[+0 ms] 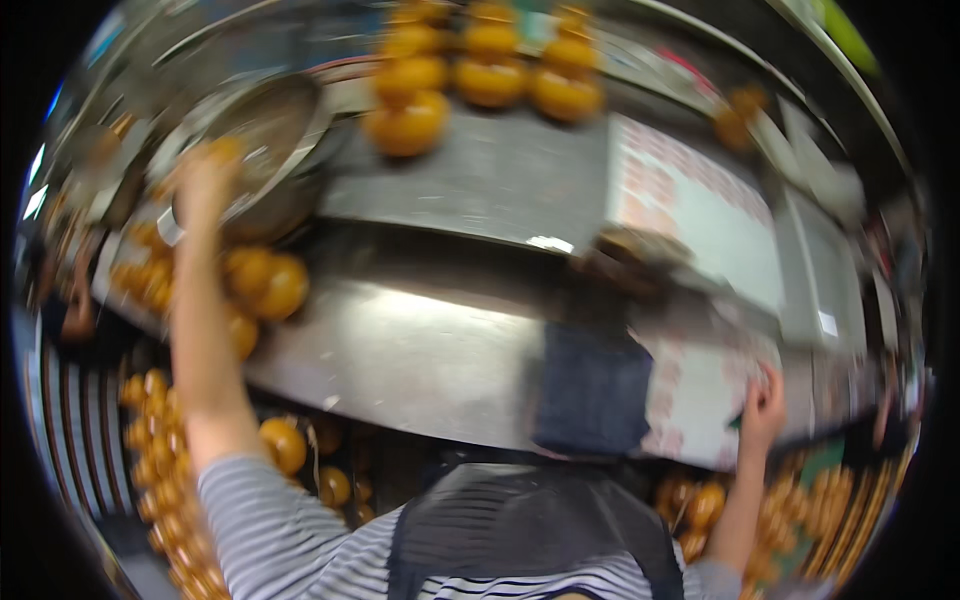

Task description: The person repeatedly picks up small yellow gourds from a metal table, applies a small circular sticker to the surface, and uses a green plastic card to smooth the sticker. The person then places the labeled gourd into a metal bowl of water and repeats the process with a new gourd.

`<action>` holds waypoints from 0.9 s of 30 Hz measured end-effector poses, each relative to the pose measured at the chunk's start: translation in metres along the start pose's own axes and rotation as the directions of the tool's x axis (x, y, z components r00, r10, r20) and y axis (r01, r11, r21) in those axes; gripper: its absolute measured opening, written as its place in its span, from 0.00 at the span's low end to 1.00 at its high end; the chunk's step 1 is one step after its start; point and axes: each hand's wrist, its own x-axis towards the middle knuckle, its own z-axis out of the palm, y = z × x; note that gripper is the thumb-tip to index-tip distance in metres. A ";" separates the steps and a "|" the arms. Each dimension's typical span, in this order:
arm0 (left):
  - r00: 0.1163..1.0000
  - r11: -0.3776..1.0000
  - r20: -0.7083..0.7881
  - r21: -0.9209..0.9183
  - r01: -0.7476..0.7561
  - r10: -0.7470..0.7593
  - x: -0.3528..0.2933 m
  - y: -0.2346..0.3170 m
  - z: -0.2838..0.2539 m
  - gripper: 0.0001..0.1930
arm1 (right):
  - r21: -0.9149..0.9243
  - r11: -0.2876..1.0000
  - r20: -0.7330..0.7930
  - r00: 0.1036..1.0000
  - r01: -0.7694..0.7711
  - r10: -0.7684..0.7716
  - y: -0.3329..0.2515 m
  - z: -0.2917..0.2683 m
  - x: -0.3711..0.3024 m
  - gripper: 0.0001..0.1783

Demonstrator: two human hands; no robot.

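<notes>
My left hand [203, 180] is stretched out to the rim of a round metal pot [310, 160] at the far left. An orange gourd [228, 148], smeared by motion, shows at its fingers and seems to be in its grip. Below that forearm lie several orange gourds [275, 285] in a tray. On the right, my right hand [766, 408] is closed above a white sheet with red prints [690, 400]. A small dark green bit shows beside its fingers; what it is, I cannot make out. A dark folded cloth [592, 390] lies left of the sheet.
Shiny two-waisted gourds [405, 120] stand in rows along the back of the metal bench [450, 160]. A second printed sheet [700, 210] lies behind a blurred brown object [635, 255]. More gourds [160, 470] hang or lie below the bench. Another person's arm [80, 300] shows far left.
</notes>
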 end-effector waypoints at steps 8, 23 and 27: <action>0.941 0.924 0.148 0.193 -0.329 0.304 0.061 -0.100 0.131 0.33 | 0.115 0.967 -0.129 0.962 -0.226 0.240 0.063 -0.033 -0.035 0.08; 0.983 0.928 0.143 0.339 -0.154 0.111 0.028 -0.046 0.011 0.15 | -0.383 0.918 0.206 0.960 -0.100 0.191 0.101 0.041 0.004 0.23; 0.994 0.928 -0.013 0.362 -0.094 0.106 0.025 -0.044 -0.003 0.14 | -0.375 0.919 0.338 0.906 -0.119 0.255 0.086 0.034 -0.018 0.23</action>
